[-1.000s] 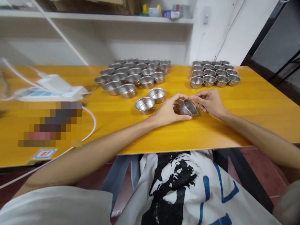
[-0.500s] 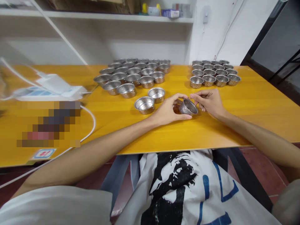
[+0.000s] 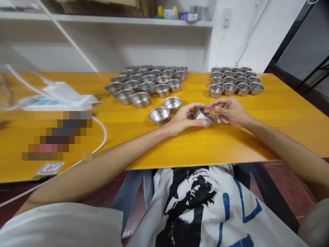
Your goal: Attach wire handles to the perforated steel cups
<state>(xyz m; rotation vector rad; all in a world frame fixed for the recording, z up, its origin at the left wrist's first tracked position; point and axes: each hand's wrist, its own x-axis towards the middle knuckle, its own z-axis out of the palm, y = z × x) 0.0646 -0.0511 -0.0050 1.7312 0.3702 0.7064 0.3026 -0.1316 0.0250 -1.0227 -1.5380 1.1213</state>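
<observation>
My left hand (image 3: 183, 118) is closed around a small perforated metal cup (image 3: 201, 115), thumb below and fingers behind. The cup is tilted, its mouth facing right, above the yellow table. At its rim is my right hand (image 3: 231, 111), index finger reaching to the upper edge and the other fingers curled. Something small, thin and shiny (image 3: 224, 118) shows under those curled fingers; its kind is too small to make out. Left of my left hand, two similar cups stand upright, one nearer (image 3: 159, 116) and one behind (image 3: 172, 104).
Several perforated cups (image 3: 140, 100) stand in rows at the back middle. Another block of cups (image 3: 230, 89) is at the back right. A white power strip (image 3: 82, 102) with cables lies on the left, beside a blurred-out patch. A shelf (image 3: 128, 19) runs behind the table (image 3: 282, 137).
The held cup has turned and shifted slightly left in my left hand. My right hand's fingers have moved left over its rim and stretched out more.
</observation>
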